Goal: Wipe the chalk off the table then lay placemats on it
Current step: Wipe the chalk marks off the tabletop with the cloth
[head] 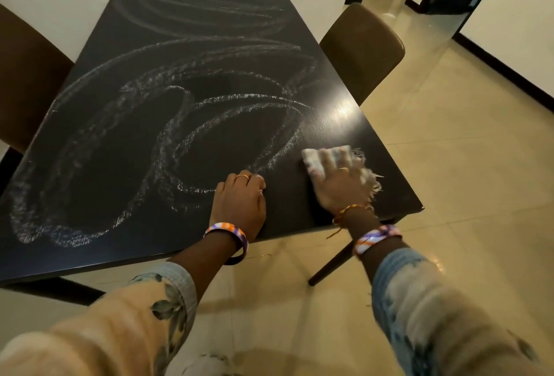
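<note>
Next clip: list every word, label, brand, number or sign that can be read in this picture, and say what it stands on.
None can be read.
Chalk marks on the table: loops and swirls only, no letters or numbers.
Cloth under the right hand: no label visible.
Bracelets on both wrists: coloured pattern, no text.
Sleeves and chair: no print or tag that reads as words.
</note>
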